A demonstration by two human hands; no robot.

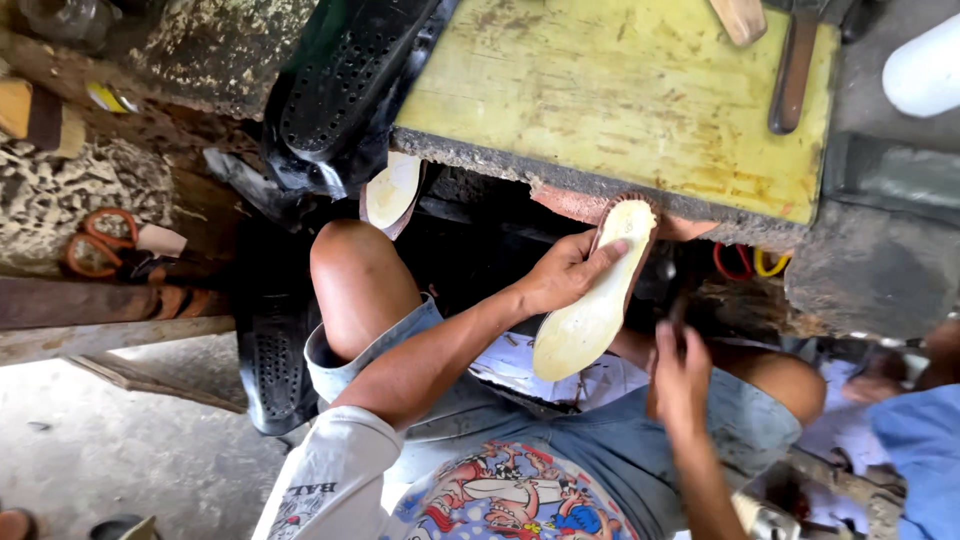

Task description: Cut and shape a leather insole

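**Sole braced against the table edge**

Over the lap, the left hand [565, 272] holds a pale sole [595, 300] in a closed grip, thumb across its top, toe end propped against the yellow table [620, 100], seemingly to steady it. The right hand [682, 375] is curled near the sole's edge; it may pinch a small dark tool, but blur hides it. Orange scissors [98, 240] lie well apart.

No packages, labels, signs or screens visible in this view, only a workbench, tools and shoe parts.
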